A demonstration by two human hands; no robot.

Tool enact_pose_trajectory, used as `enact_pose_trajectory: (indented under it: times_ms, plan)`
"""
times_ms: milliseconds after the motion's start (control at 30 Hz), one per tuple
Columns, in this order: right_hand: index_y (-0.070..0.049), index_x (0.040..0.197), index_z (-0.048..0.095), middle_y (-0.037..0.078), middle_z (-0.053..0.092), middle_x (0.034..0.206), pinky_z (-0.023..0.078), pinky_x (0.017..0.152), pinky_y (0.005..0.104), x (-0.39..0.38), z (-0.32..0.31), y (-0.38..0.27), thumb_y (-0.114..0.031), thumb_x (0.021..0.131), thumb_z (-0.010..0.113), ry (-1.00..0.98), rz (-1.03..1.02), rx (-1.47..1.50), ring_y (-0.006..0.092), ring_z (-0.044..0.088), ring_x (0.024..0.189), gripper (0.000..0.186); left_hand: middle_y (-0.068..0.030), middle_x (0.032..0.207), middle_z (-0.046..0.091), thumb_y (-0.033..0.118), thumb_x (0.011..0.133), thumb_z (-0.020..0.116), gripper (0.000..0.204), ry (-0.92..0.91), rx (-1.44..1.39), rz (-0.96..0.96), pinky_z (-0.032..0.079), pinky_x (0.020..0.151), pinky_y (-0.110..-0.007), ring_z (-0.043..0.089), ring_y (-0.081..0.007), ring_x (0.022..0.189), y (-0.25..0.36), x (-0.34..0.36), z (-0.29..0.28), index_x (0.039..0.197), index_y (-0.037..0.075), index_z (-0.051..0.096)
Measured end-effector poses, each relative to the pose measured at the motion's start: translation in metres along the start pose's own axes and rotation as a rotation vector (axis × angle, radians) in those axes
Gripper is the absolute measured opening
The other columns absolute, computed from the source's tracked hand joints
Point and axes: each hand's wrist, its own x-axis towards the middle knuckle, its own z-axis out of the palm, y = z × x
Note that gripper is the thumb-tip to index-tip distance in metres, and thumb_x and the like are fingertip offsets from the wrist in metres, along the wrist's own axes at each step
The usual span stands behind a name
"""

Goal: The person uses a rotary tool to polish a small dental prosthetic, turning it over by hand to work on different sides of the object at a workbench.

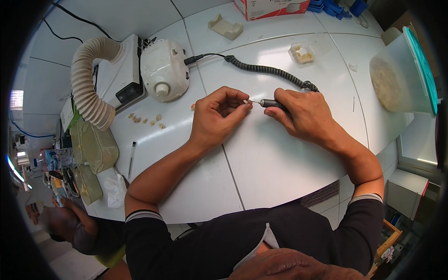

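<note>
"As the head view stands, what is gripped?"

"The left hand (215, 114) pinches a small whitish piece (245, 101) between thumb and fingertips, above the table (284, 172). The right hand (301, 112) is closed round a dark, pen-shaped tool (273, 104), its thin metal tip at the piece; contact too small to confirm."

"Materials?"

"Ribbed, coiled cord (266, 68); rounded white plastic machine (164, 70); pleated hose (86, 70); rough yellowish lumps (136, 119); smooth, glossy tabletop."

"Writing?"

"Printed lettering on the red-and-white box (273, 8)."

"Edges, room?"

"Near edge curves beneath the forearms. Open tabletop separates the right hand from the cloudy tub (396, 77)."
</note>
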Motion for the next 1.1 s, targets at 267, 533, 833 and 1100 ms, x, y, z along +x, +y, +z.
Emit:
enact_pose_trajectory:
  times_ms: [267,533,833,1100]
  plan:
    - [-0.006,0.097,0.064,0.012,0.072,0.078,0.054,0.054,0.0479,-0.001,0.000,-0.001,-0.053,0.110,0.066,-0.004,0.004,0.003,0.0362,0.069,0.059,0.049,-0.0139,0.116,0.080,-0.001,0.104,0.077,0.012,-0.018,-0.008,-0.007,0.065,0.094,-0.028,0.078,-0.0151,0.106,-0.001,-0.001,-0.001,0.113,-0.003,0.070]
    - [-0.006,0.096,0.064,0.013,0.073,0.078,0.054,0.054,0.0478,-0.003,0.000,-0.005,-0.052,0.110,0.067,-0.016,0.016,0.003,0.0364,0.070,0.059,0.048,-0.0160,0.118,0.079,-0.004,0.101,0.080,0.012,-0.005,0.015,0.016,0.064,0.091,-0.028,0.077,-0.0136,0.102,-0.001,-0.002,-0.001,0.104,-0.001,0.069]
    - [-0.005,0.094,0.064,0.013,0.073,0.076,0.054,0.053,0.0468,-0.003,0.002,-0.011,-0.049,0.109,0.069,-0.021,0.051,-0.012,0.0365,0.069,0.058,0.047,-0.0119,0.112,0.079,-0.005,0.100,0.079,0.011,0.023,0.099,-0.010,0.060,0.089,-0.026,0.074,-0.0113,0.100,-0.001,-0.004,0.003,0.099,0.000,0.069]
    - [-0.006,0.095,0.064,0.012,0.072,0.076,0.054,0.053,0.0470,-0.002,0.003,-0.013,-0.048,0.108,0.070,-0.027,0.054,-0.033,0.0364,0.070,0.058,0.045,-0.0123,0.109,0.079,-0.003,0.099,0.081,0.012,0.044,0.087,0.016,0.060,0.088,-0.027,0.073,-0.0119,0.098,-0.002,-0.004,0.003,0.095,-0.001,0.071]
